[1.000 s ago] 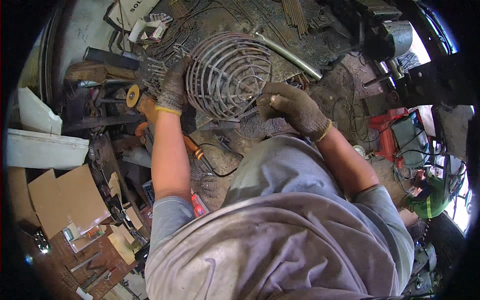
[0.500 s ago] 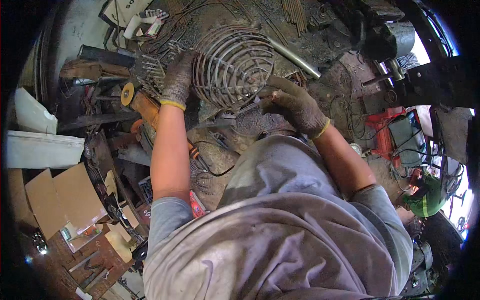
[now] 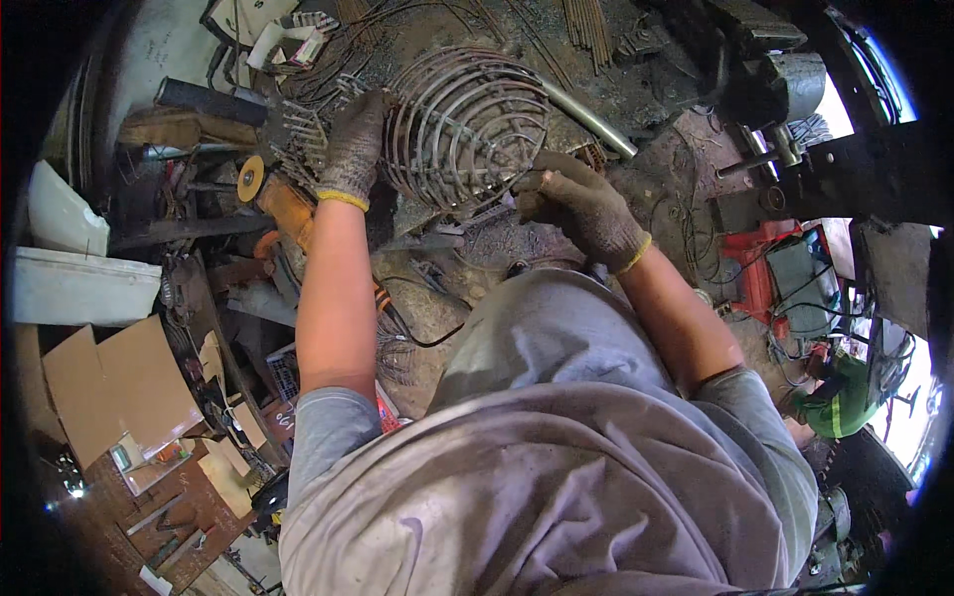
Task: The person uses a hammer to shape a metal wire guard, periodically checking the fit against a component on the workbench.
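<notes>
A round, domed cage [image 3: 467,134] of metal rings joined by cross bars hangs before me, part bare metal, part rusty brown. My left hand [image 3: 353,144], in a dark, dirty knit glove with a yellow cuff, grips its left side; the fingertips go out of sight behind the rings. At the lower right edge of the cage, my gloved right hand [image 3: 581,204] has its fingers bent around the rim. Just beyond the cage lies a shiny metal tube [image 3: 593,121], slanting down to the right.
Left of my forearm is an orange angle grinder [image 3: 288,214] with a yellowish disc. Thin rods [image 3: 588,35] lie on the dirty floor at the back. A red metal tool [image 3: 755,268] and a person in green [image 3: 840,402] are at right. Cardboard [image 3: 124,392] lies at lower left.
The fingers of my right hand have bent in closer against the cage's edge. My left hand keeps its hold, and the cage has barely shifted.
</notes>
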The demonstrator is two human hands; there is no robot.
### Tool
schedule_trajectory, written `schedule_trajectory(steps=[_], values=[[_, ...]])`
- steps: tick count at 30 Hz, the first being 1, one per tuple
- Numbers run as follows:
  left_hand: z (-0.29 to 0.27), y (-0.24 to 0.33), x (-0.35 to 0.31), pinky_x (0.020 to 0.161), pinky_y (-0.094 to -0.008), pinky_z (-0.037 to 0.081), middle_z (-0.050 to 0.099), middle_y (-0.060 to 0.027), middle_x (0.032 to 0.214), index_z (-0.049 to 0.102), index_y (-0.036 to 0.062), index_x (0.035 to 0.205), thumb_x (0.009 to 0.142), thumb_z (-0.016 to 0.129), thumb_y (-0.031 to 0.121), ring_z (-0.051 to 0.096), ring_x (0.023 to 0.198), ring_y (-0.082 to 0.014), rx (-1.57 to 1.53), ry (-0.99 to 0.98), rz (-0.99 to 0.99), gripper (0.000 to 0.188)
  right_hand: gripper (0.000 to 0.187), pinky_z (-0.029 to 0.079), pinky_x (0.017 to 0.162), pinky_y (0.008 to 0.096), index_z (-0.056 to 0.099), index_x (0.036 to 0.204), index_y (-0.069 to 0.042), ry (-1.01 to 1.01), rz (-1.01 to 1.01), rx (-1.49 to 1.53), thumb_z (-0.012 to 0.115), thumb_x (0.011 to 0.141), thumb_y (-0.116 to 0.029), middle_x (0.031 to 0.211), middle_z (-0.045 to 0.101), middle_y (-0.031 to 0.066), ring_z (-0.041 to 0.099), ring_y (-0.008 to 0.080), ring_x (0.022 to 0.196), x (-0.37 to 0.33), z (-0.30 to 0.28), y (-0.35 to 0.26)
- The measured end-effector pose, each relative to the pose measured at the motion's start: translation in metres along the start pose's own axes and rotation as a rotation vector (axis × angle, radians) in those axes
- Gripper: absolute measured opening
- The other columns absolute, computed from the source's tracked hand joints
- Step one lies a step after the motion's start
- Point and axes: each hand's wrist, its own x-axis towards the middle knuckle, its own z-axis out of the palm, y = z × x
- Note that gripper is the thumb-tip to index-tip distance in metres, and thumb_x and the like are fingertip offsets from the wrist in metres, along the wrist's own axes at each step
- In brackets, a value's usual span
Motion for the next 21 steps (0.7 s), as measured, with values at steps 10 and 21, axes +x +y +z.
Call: schedule_trajectory(steps=[10,21], values=[[-0.007,-0.024,0.017,0.098,-0.0370,0.042,0.060,-0.0196,0.125,0.059,0.0003,0.126,0.096,0.045,0.050,0.058,0.111,-0.0294,0.412,-0.013,0.178,0.060,0.045,0.051,0.088,0.0359,0.047,0.130,0.004,-0.002,-0.001,-0.090,0.059,0.094,-0.020,0.112,0.063,0.0140,0.062,0.0214,0.096,-0.001,0.002,-0.003],[-0.005,-0.035,0.020,0.094,-0.0471,0.043,0.063,-0.0262,0.114,0.064,0.0006,0.112,0.099,0.029,0.050,0.058,0.109,-0.0424,0.407,0.151,0.288,0.062,0.045,0.049,0.086,0.0288,0.054,0.125,0.004,0.027,-0.084,-0.436,0.065,0.089,-0.019,0.107,0.066,0.0099,0.062,0.0152,0.093,0.005,0.020,-0.001]])
